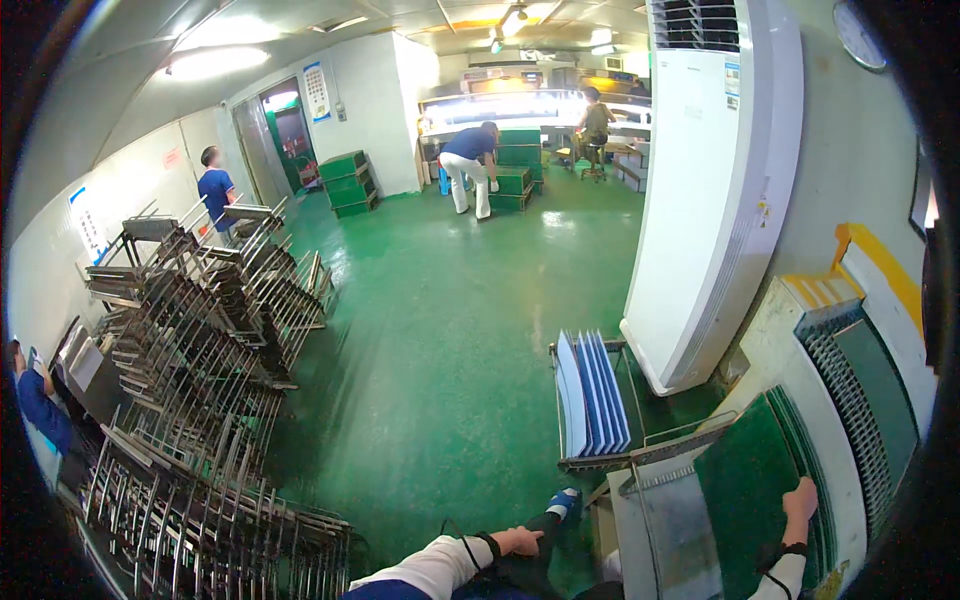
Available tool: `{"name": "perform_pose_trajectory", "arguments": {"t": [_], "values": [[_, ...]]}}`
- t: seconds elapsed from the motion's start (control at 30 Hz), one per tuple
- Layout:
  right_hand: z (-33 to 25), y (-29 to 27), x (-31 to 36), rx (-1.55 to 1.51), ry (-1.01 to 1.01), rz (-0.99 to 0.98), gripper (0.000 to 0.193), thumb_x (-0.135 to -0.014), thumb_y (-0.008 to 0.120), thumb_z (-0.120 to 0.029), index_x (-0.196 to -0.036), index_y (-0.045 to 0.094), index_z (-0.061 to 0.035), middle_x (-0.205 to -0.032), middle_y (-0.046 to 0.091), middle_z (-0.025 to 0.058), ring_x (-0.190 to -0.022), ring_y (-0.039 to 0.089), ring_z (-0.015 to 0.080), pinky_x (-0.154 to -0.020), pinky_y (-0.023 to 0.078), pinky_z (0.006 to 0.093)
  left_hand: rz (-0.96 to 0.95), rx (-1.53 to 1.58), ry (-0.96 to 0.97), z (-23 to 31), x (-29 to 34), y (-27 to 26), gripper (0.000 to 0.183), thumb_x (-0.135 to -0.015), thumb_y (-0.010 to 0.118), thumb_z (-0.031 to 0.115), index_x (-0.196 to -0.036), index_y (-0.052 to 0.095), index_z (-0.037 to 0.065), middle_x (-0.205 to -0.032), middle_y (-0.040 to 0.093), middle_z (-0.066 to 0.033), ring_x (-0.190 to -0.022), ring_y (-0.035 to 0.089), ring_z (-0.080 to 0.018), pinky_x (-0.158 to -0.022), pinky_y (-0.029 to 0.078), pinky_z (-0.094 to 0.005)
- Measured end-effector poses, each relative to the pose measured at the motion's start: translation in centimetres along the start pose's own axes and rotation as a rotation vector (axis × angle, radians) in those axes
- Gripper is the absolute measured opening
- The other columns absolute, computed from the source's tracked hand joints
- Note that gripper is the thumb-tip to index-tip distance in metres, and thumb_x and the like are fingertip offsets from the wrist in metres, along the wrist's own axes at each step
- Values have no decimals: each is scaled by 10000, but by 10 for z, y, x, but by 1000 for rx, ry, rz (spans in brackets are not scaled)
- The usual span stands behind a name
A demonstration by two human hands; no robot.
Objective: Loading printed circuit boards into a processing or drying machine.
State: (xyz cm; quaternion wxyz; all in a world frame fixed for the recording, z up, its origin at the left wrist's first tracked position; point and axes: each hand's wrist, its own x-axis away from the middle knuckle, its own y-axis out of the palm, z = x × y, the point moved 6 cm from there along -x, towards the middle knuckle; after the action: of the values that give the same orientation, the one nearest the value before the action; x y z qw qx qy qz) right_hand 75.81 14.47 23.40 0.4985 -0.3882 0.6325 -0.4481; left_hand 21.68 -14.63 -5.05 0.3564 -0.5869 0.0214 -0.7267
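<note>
On the right, my right hand [800, 498] is closed on the edge of a green board [745, 470], a large thin dark-green panel. The board stands upright with more green boards [800, 440] behind it, beside a metal rack frame [648, 540]. My left hand [518, 541] lies by my dark-trousered leg, its fingers curled together with nothing visible in them. Both wrists wear dark bands.
Ahead of the boards a wire rack [600, 460] holds several pale blue panels [590, 400]. At right stand a white cabinet [710, 200] and a toothed conveyor [850, 420] with a green board. Metal racks [200, 350] crowd the left. Co-workers [470, 160] and green crates [350, 185] are farther off.
</note>
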Motion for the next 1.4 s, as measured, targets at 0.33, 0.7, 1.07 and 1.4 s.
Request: {"name": "perform_pose_trajectory", "arguments": {"t": [0.33,0.7,1.07,1.4], "values": [[4,4,-3,86,2,-35,289,-718,546,-61,-1001,560,-2,-1005,598,188,-972,564,356,-826,458,429,-7,6,-42,9,17,-9,799,-751,609,418,-1425,189,324,-1350,347,-220,-1169,441,-402,-878,449,-490],[5,3,-4,-6,-4,64,162,-680,562,-37,-837,540,-7,-885,591,202,-887,554,402,-763,448,466,15,57,-41,3,1,-2,811,-726,625,382,-1421,211,321,-1304,384,-225,-1059,532,-375,-741,528,-428],[-9,-12,2,-11,-12,35,265,-689,571,-29,-953,583,-4,-982,604,204,-956,565,372,-801,457,443,-35,66,-62,-10,-16,7,825,-729,607,431,-1425,173,347,-1385,314,-214,-1213,401,-410,-937,401,-489],[-17,-15,7,2,61,-113,321,-716,553,-14,-1037,566,-5,-1017,596,194,-980,555,369,-840,442,424,-108,-10,164,12,13,-5,744,-738,538,287,-1419,241,298,-1258,503,-179,-1121,510,-371,-914,416,-476]]}}
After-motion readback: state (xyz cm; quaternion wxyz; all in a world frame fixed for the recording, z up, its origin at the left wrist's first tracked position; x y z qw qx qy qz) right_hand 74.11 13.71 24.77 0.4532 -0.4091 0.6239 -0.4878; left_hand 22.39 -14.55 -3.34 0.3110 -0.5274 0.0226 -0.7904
